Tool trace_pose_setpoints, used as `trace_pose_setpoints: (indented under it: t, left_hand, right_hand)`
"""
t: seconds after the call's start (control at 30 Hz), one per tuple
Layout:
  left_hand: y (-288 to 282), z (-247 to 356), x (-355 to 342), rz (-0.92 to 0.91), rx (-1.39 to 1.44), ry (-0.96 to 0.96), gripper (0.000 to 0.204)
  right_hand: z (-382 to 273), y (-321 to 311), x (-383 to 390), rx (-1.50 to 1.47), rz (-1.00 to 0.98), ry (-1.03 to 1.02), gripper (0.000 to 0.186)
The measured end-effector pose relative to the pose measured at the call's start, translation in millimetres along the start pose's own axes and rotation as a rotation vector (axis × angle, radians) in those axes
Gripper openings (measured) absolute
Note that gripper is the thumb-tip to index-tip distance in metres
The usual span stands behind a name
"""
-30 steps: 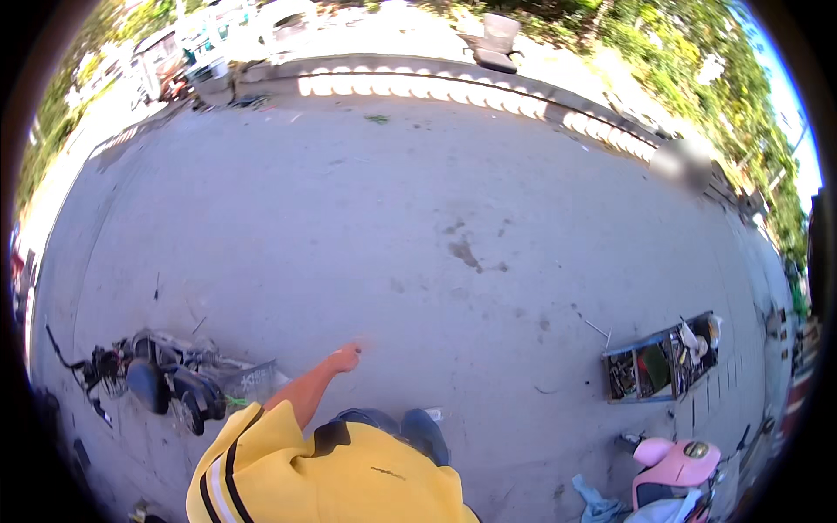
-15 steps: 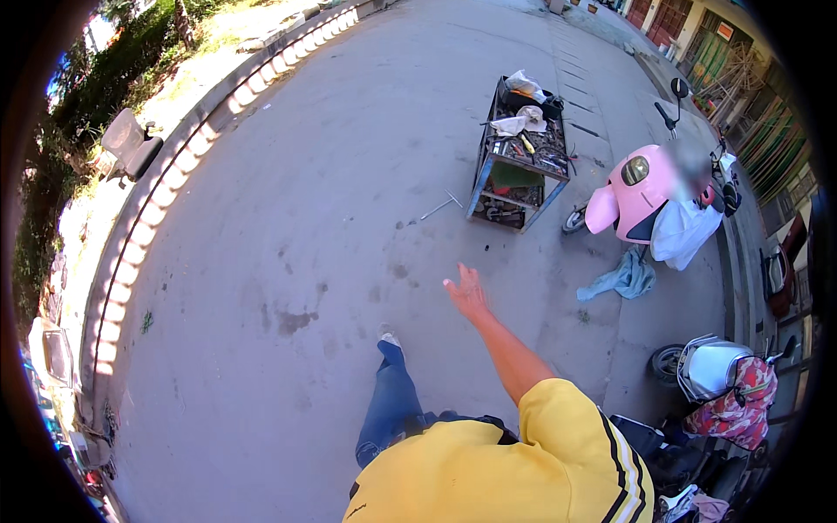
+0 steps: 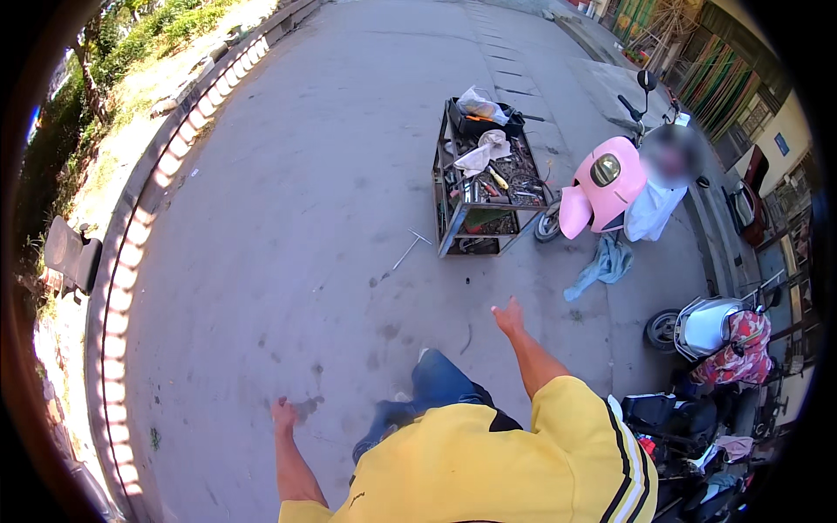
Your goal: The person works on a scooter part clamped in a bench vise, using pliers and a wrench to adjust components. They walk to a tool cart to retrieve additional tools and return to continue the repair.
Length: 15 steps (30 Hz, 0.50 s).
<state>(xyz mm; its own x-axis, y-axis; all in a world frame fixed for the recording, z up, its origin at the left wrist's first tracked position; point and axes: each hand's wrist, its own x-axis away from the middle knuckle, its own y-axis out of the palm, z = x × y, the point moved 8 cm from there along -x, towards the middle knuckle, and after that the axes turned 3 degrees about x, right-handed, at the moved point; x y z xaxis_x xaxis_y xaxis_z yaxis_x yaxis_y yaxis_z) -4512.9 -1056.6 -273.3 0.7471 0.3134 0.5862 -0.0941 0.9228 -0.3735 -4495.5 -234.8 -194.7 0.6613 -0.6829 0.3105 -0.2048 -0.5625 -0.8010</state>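
My left hand (image 3: 283, 414) hangs over the pavement at the lower left, fingers curled in, with nothing seen in it. Ahead of my body my right hand (image 3: 507, 315) is held out with the thumb and forefinger apart, holding nothing. It is nearest to a metal tool cart (image 3: 453, 228), which stands farther ahead and touches neither hand. On the cart's top lie hand tools, a yellow-handled tool (image 3: 497, 178), a pale rag (image 3: 484, 153) and a black bin (image 3: 475, 125) with a plastic bag. A T-shaped metal rod (image 3: 404, 254) lies on the ground left of the cart.
Right of the cart stands a pink scooter (image 3: 608, 193), with a light-blue cloth (image 3: 603, 268) on the ground below. A silver scooter (image 3: 708, 329) and more vehicles line the right side. A curb (image 3: 105, 349) and an office chair (image 3: 73, 254) are at the left.
My left hand has come into view at the lower left. The cart and pink scooter now appear farther left, and the cart is nearer. My right hand has shifted right; my legs have changed stride.
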Motion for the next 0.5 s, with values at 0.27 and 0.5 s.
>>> trace_pose_setpoints:
  t: [0.27,0.5]
  left_hand:
    - [66.3,163.1,-104.1,-0.003,-0.075,0.055,0.043]
    - [123.5,61.1,-33.7,-0.155,-0.022,-0.627,0.041]
  right_hand:
    - [-99.3,8.8,-166.8,-0.111,0.141,0.067,0.093]
    - [-193.4,14.6,-350.6,-0.296,0.238,0.132,0.095]
